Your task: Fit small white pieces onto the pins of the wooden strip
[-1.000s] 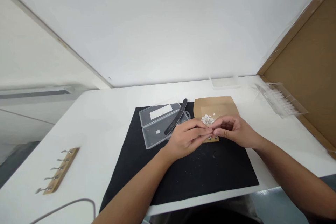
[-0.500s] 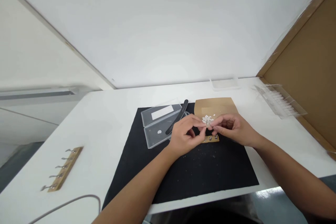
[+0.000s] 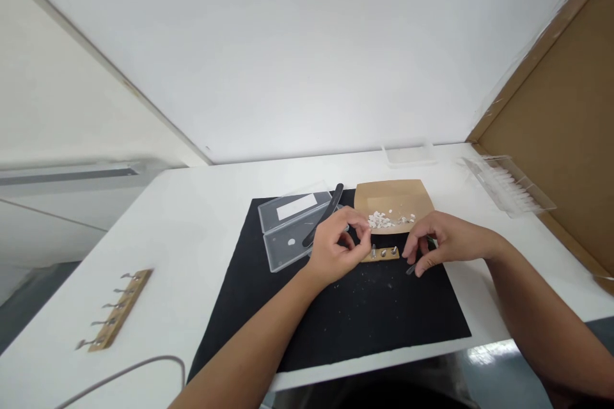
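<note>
My left hand [image 3: 340, 241] is pinched closed beside the paper tray; whatever its fingertips hold is too small to make out. My right hand [image 3: 440, 244] is closed on a slim metal tool [image 3: 411, 269] at the mat's right side, most of it hidden by the fingers. Between the hands, a short wooden strip [image 3: 388, 254] with small metal pieces standing on it lies on the black mat [image 3: 364, 313]. Just behind is a brown paper tray [image 3: 398, 188] holding a heap of small white pieces [image 3: 380, 220].
Left of my left hand lie an open clear plastic case [image 3: 283, 257] and a black curved nail file [image 3: 330, 204]. Far left is a wooden strip with metal stems [image 3: 119, 310], near a cable [image 3: 144, 363]. At right rear stands a clear box of pale pieces [image 3: 511, 186].
My right hand has moved away from my left, to the right and slightly down, and now holds the slim metal tool. My left hand stays nearly in place. More of the tray and strip shows.
</note>
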`<state>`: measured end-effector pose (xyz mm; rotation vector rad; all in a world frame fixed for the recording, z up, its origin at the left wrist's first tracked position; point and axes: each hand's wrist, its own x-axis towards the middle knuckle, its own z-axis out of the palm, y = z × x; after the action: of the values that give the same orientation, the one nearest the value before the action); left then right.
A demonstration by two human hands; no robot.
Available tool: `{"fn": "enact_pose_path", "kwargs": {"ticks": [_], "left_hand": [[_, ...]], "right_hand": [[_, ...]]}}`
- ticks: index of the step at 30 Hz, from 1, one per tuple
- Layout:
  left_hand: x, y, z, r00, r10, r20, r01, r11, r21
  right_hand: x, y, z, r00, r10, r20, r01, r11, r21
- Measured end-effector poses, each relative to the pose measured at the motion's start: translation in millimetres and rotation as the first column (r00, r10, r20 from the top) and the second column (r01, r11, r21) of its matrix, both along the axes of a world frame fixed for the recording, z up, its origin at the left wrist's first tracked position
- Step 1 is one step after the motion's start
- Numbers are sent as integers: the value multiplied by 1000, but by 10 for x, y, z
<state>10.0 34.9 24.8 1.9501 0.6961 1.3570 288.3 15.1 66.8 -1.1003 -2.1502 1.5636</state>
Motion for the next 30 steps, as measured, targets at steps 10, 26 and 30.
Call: {"fn": "enact_pose_path", "kwargs": {"ticks": [10, 26, 30], "left_hand": [[40, -39, 26, 997, -69, 43, 75, 980, -183], [63, -24, 7, 970, -221, 97, 242, 883, -402], [-6, 61, 29, 983, -125, -138, 117, 991, -69]], "right_hand": [[-217, -8, -165, 932, -229, -280, 343, 804, 485], [-531, -86, -320, 876, -246, -415, 475, 593, 650], [-525, -92, -358, 882, -286, -375, 469, 608, 641]]}}
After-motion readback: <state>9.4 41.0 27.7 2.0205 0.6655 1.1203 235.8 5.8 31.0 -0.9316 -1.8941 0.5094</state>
